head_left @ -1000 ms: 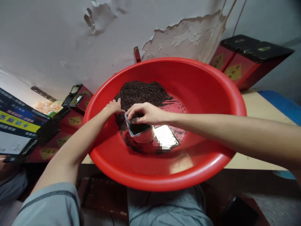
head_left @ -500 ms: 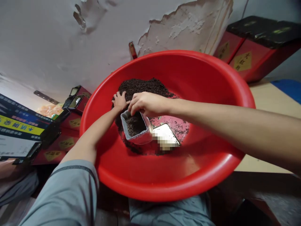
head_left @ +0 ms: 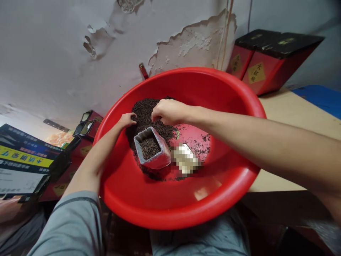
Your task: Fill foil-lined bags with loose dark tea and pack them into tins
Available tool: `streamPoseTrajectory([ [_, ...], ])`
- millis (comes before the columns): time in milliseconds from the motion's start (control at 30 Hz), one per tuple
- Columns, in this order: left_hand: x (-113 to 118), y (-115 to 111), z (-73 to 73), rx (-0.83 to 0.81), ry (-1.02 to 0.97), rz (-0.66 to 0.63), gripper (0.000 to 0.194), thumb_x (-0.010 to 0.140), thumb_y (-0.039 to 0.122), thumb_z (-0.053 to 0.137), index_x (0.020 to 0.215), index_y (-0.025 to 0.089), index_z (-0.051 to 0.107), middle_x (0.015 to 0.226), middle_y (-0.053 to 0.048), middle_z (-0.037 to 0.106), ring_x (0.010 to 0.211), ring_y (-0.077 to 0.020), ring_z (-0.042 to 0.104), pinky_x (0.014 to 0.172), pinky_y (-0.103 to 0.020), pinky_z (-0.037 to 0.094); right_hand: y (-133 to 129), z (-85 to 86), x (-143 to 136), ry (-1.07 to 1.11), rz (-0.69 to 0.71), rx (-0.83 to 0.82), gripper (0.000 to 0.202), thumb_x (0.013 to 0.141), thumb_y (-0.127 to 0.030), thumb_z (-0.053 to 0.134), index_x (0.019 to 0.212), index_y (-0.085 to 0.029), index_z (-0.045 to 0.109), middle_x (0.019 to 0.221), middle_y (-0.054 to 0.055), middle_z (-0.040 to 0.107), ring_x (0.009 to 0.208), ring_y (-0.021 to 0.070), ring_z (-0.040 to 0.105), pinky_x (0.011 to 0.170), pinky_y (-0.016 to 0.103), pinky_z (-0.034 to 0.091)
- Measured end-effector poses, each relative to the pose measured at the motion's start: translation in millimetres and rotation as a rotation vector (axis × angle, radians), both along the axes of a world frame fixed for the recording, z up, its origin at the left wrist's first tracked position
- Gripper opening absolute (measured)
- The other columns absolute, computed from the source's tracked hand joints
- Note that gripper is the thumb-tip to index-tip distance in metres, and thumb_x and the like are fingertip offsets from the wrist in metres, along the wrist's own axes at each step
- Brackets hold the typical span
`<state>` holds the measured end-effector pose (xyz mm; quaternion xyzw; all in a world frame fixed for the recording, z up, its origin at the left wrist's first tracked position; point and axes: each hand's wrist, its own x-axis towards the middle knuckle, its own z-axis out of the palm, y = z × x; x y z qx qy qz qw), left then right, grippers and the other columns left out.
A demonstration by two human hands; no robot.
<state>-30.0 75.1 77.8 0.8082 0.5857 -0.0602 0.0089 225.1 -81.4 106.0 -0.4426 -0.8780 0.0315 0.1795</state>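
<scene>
Dark loose leaf (head_left: 144, 109): lies heaped near eleven o'clock in the red basin (head_left: 170, 221), beside the part-filled box (head_left: 160, 160) at nine; appears under gathering by left hand (head_left: 128, 120) half-open, seemingly unladen, and right hand (head_left: 169, 111) curled, contents untellable; next calls for a firm handful.

We have the basin (head_left: 226, 96) before us, the wall (head_left: 66, 53) behind it. In the basin: leaf heap (head_left: 145, 110) toward the back; container (head_left: 157, 160) in front, holding more leaf; flat object (head_left: 188, 151) just right of the container. Our left hand (head_left: 129, 120) is at the heap's left edge, our right hand (head_left: 170, 111) over its right part. Two tins (head_left: 274, 67) stand on the counter (head_left: 279, 174), behind-right.
</scene>
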Motion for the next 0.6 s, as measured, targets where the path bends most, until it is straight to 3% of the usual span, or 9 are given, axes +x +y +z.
streamPoseTrajectory([
  [100, -2.0, -12.2, 18.9, -0.050, -0.059, -0.023, 0.036, 0.076, 0.021, 0.069, 0.111, 0.018, 0.076, 0.079, 0.000, 0.066, 0.071, -0.0171, 0.064, 0.072, -0.026, 0.054, 1.7, 0.4, 5.2, -0.027, -0.084, -0.034, 0.043, 0.085, -0.004, 0.063, 0.116, -0.025, 0.084, 0.116, 0.007, 0.081, 0.100, 0.0214, 0.072, 0.086, 0.033, 0.052],
  [200, -4.6, -35.6, 41.7, -0.085, -0.250, -0.106, 0.034, 0.073, 0.023, 0.068, 0.106, 0.018, 0.074, 0.076, 0.003, 0.064, 0.062, -0.0124, 0.056, 0.061, -0.023, 0.047, 2.7, 0.7, 7.9, -0.057, -0.134, -0.066, 0.044, 0.086, -0.006, 0.062, 0.119, -0.026, 0.083, 0.119, 0.008, 0.080, 0.100, 0.0229, 0.072, 0.085, 0.035, 0.051],
  [267, -4.6, -57.4, 57.7, -0.115, -0.363, -0.197, 0.032, 0.072, 0.027, 0.070, 0.102, 0.018, 0.073, 0.079, 0.002, 0.066, 0.063, -0.0122, 0.055, 0.061, -0.024, 0.046, 2.2, 1.9, 8.0, -0.080, -0.146, -0.081, 0.043, 0.087, -0.008, 0.062, 0.120, -0.027, 0.083, 0.119, 0.008, 0.079, 0.100, 0.0237, 0.071, 0.083, 0.036, 0.050],
  [367, 1.0, -96.4, 74.8, -0.090, -0.353, -0.383, 0.030, 0.072, 0.031, 0.073, 0.099, 0.018, 0.076, 0.092, -0.002, 0.073, 0.079, -0.0160, 0.064, 0.074, -0.027, 0.051, 0.1, 4.4, 7.0, -0.086, -0.146, -0.073, 0.040, 0.090, -0.012, 0.063, 0.121, -0.028, 0.083, 0.119, 0.008, 0.079, 0.103, 0.0250, 0.071, 0.084, 0.036, 0.050],
  [467, 12.0, -133.6, 76.9, -0.096, -0.253, -0.516, 0.027, 0.076, 0.028, 0.075, 0.101, 0.019, 0.079, 0.100, -0.004, 0.076, 0.092, -0.0196, 0.069, 0.087, -0.031, 0.054, -2.7, 6.6, 6.2, -0.066, -0.149, -0.079, 0.039, 0.091, -0.015, 0.064, 0.123, -0.028, 0.082, 0.120, 0.007, 0.079, 0.104, 0.0246, 0.071, 0.087, 0.036, 0.051],
  [600, 23.0, -163.3, 66.4, -0.202, -0.176, -0.559, 0.031, 0.084, 0.025, 0.073, 0.113, 0.021, 0.081, 0.109, -0.007, 0.076, 0.098, -0.0207, 0.073, 0.092, -0.032, 0.057, -4.5, 5.5, 5.9, -0.052, -0.146, -0.090, 0.038, 0.090, -0.015, 0.065, 0.122, -0.027, 0.083, 0.115, 0.007, 0.080, 0.100, 0.0228, 0.072, 0.083, 0.034, 0.051],
])
